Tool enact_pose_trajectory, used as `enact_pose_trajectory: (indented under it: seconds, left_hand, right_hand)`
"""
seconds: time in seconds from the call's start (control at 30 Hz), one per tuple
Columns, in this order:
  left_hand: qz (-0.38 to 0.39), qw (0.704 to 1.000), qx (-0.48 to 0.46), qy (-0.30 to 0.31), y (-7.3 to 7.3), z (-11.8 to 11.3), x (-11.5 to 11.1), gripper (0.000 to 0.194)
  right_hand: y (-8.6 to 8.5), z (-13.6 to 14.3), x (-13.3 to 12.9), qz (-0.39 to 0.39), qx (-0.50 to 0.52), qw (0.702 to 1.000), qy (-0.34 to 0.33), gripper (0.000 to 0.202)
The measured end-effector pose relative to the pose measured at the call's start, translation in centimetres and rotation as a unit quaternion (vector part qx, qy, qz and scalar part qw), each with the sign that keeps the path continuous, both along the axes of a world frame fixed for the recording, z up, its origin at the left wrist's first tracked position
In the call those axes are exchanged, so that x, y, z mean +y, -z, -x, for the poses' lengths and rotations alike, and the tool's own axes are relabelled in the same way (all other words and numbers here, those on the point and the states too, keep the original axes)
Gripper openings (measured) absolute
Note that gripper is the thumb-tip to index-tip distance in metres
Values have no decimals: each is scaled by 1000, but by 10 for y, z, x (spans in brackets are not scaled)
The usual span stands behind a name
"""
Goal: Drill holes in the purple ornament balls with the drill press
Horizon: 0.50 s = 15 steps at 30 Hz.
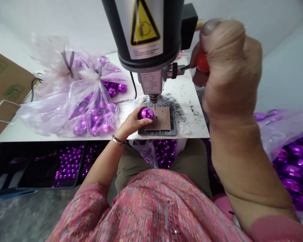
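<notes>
A shiny purple mirrored ball (146,113) is gripped between the fingers and thumb of my left hand (135,121). It sits beside the thin bit (155,107) of a black and grey bench drill press (151,67), over a brown board (163,122) on the machine's grey base (173,131). A dark hole shows in the board near the ball. Up at the right, my right hand (227,64) is closed around the drill press lever, with its red knob (203,62) showing between the fingers.
Clear plastic bags of purple balls (96,114) lie on the white table (50,134) at left, near a cardboard box (7,87). Dark shavings (184,111) litter the tabletop. Black crates (68,164) of balls stand below; another bag of balls (293,161) is at right.
</notes>
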<state>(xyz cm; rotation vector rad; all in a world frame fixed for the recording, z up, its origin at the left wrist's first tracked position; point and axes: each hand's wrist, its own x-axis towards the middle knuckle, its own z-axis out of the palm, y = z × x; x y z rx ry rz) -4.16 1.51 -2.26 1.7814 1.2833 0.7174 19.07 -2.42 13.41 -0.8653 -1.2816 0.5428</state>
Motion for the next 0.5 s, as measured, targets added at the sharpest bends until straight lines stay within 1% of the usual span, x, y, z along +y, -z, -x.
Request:
enact_pose_trajectory:
  seconds: [0.13, 0.27, 0.4, 0.5]
  left_hand:
    - [5, 998, 58, -27, 1, -9, 1, 78]
    - [-11, 993, 105, -49, -1, -14, -1, 75]
    - [-28, 990, 134, -39, -7, -20, -1, 71]
    - [-36, 991, 130, -16, -7, -23, 2, 70]
  right_hand:
    - [-3, 2, -4, 28, -8, 999, 21, 40]
    - [-7, 2, -6, 45, 4, 999, 6, 36]
    - [-7, 1, -7, 60, -2, 998, 15, 33]
    - [-7, -1, -9, 50, -21, 998, 8, 33]
